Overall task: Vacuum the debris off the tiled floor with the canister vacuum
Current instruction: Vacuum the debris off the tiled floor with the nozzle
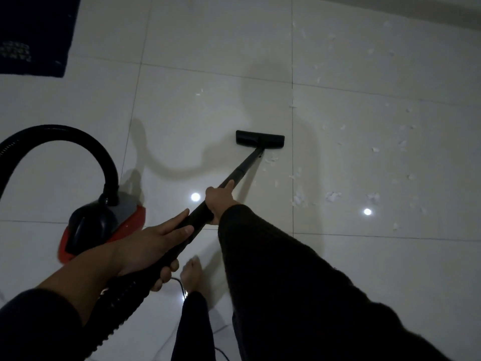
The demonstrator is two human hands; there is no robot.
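On the white tiled floor [208,48], the black floor head [259,138] is set flat, with paper scraps [333,196] scattered just beside it and to its right. The black wand [242,170] is gripped by both hands: the right hand [221,201] further down, the left hand [153,246] wrapped around the handle end. The red canister [104,225] sits at left, its hose [65,134] arched overhead. No legible brand is seen; pale marks on the dark mat [36,35] cannot be read.

Red-and-black canister vacuum [101,225] on glossy white tiled floor [208,48]; black wand [234,175], white debris [333,196] beside it; dark navy mat [36,35] beyond.
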